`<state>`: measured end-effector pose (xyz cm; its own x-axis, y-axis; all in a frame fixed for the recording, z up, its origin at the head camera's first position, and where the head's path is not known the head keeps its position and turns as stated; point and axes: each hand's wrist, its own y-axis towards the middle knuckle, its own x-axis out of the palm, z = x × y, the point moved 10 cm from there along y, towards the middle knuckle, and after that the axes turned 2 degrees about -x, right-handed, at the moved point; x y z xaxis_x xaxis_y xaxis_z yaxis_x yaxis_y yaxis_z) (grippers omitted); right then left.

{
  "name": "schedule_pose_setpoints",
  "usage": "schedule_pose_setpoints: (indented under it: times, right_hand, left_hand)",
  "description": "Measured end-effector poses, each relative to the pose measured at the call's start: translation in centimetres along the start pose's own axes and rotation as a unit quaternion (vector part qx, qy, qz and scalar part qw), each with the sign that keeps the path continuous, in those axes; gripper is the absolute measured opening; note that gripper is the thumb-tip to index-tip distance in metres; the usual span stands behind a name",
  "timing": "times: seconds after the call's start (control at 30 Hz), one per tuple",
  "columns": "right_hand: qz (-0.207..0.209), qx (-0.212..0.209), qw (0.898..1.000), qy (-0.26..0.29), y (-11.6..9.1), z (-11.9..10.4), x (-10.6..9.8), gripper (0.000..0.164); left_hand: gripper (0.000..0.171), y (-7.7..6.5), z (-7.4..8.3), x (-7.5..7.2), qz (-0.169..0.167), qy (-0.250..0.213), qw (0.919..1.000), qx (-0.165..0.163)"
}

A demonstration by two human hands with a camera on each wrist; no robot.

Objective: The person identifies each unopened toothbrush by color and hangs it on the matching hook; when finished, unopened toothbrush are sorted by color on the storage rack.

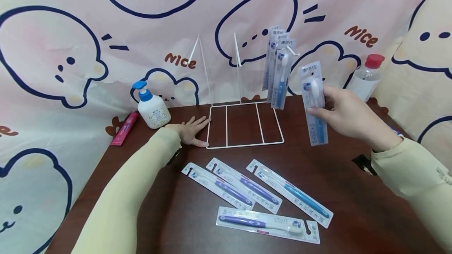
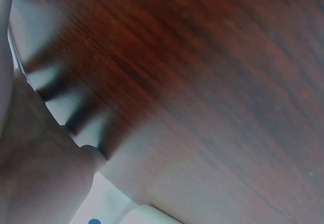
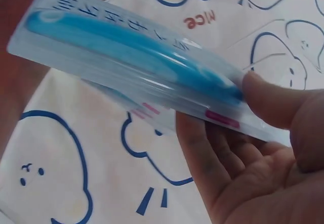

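Note:
Between thumb and fingers my right hand (image 1: 349, 115) pinches a packaged blue toothbrush (image 1: 314, 103), held upright in the air. In the right wrist view the thumb presses on the front of this pack (image 3: 126, 57) with the fingers behind it. My left hand (image 1: 192, 131) lies with fingers spread on the table, fingertips at the left side of a white wire rack (image 1: 226, 128). Several toothbrush packs (image 1: 281, 77) hang from the rack's right hook; its other two hooks are bare. In front lie a blue toothbrush pack (image 1: 291, 194) and three purple toothbrush packs (image 1: 266, 224).
A white pump bottle (image 1: 154, 111) with a blue top stands left of the rack, beside a pink tube (image 1: 125, 129). At the back right is a red-capped bottle (image 1: 365, 79). A printed cloth (image 1: 141, 42) hangs behind the dark wooden table (image 1: 159, 214).

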<state>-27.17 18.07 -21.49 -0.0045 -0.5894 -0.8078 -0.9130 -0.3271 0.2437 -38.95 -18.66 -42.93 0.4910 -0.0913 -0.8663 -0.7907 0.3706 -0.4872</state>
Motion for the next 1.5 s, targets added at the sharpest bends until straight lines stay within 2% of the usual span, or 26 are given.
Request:
schedule_pose_setpoints:
  times: [0.13,0.23,0.57,1.07,1.33,1.5]
  right_hand:
    - [0.026,-0.006,0.999,0.021,0.9,-1.0,-0.6,0.054]
    - [0.03,0.005,0.999,0.031,1.6,-1.2,-0.6,0.059]
    - [0.007,0.034,0.998,0.055,3.8,-0.4,0.2,0.062]
    - [-0.017,0.044,0.995,0.093,6.3,1.0,1.8,0.065]
    - [-0.012,0.056,0.994,0.096,7.2,1.9,2.0,0.064]
    - [-0.002,0.05,0.994,0.097,7.8,2.1,2.3,0.062]
  left_hand:
    - [0.108,0.1,-0.2,0.3,-0.001,0.003,1.0,-0.002]
    - [0.108,0.0,-0.2,0.3,0.004,0.002,1.0,-0.001]
    - [0.11,-0.4,0.0,0.4,-0.001,-0.004,1.0,-0.004]
    - [0.108,-0.4,0.0,0.3,0.0,0.006,0.9999,0.01]
    - [0.107,-0.1,-0.1,0.1,0.002,0.003,1.0,0.007]
    - [0.108,-0.2,0.0,0.1,0.003,0.0,0.9999,0.011]
